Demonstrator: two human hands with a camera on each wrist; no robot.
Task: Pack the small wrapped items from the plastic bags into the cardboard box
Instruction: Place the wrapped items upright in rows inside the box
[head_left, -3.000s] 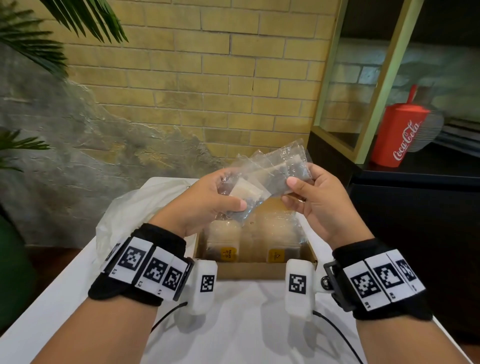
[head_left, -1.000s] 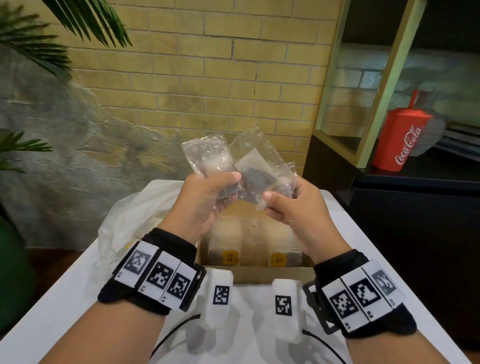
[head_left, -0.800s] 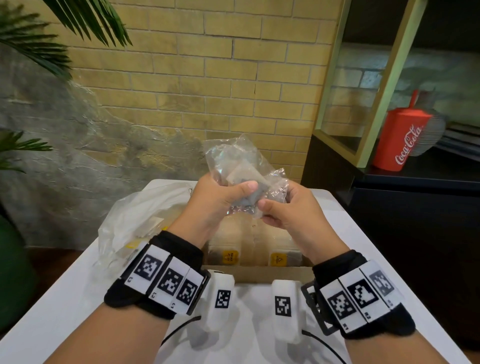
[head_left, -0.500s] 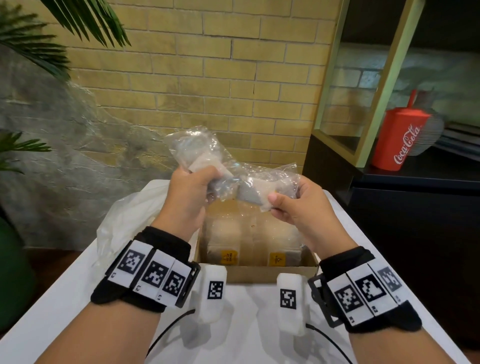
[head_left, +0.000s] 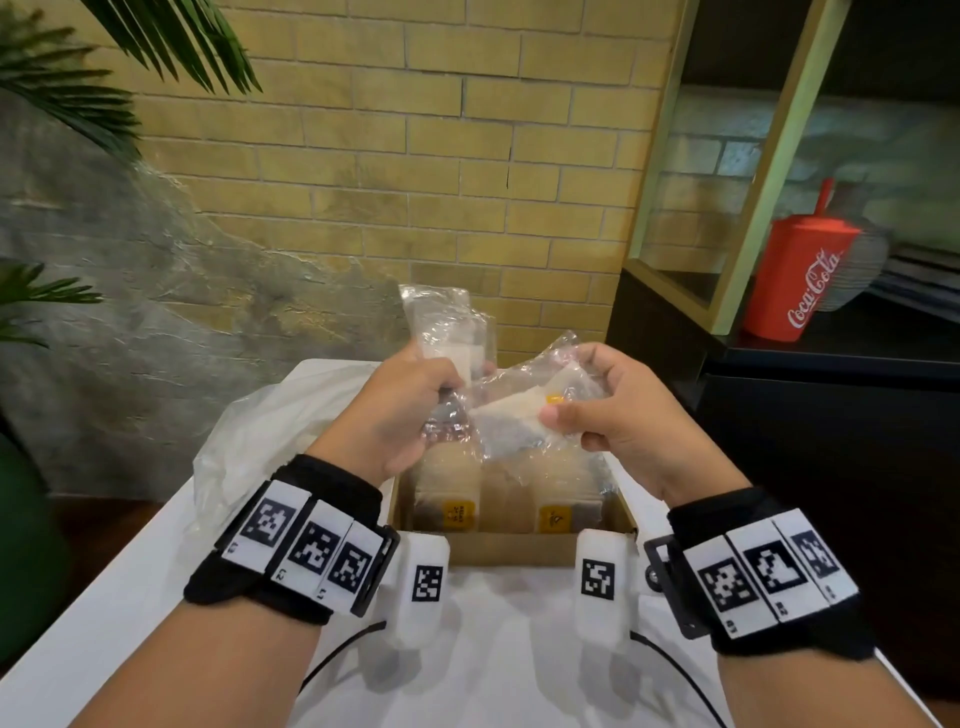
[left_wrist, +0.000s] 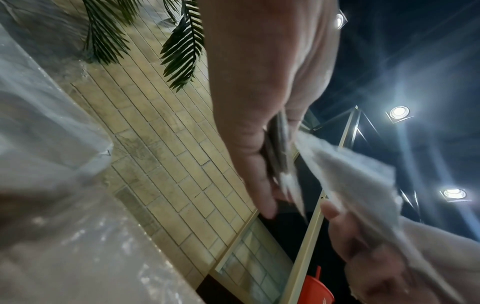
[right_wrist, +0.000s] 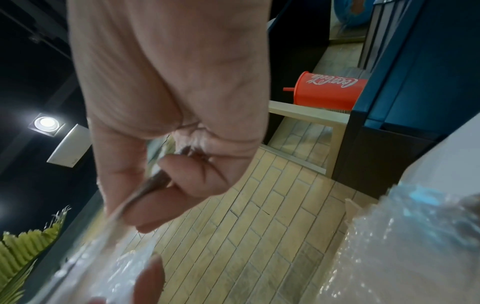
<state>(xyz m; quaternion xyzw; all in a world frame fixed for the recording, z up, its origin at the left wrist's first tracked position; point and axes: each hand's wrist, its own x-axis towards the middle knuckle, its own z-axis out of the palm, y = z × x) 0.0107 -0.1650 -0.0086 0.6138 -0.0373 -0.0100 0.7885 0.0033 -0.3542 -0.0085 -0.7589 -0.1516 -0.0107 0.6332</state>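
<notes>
Both hands are raised above the open cardboard box (head_left: 511, 550), each holding small clear-wrapped items. My left hand (head_left: 415, 402) grips one wrapped packet (head_left: 449, 338) that stands upright above its fingers. My right hand (head_left: 589, 400) pinches another wrapped packet (head_left: 519, 410), tilted, with a small yellow spot on it. In the left wrist view the left hand (left_wrist: 262, 164) clamps a thin packet (left_wrist: 279, 148) edge-on. The right hand (right_wrist: 145, 185) pinches clear wrap (right_wrist: 116, 224) in the right wrist view. Inside the box stand rows of packed items with yellow labels (head_left: 457, 512).
A crumpled plastic bag (head_left: 260, 447) lies left of the box on the white table (head_left: 493, 675). A brick wall stands behind. A dark counter at the right carries a red Coca-Cola cup (head_left: 802, 270). Palm leaves (head_left: 78, 78) hang at upper left.
Over three seconds the hands shuffled the bunch of packets and drew apart. Since half a second ago the left packet has tipped upright and the right one has sunk nearer the box.
</notes>
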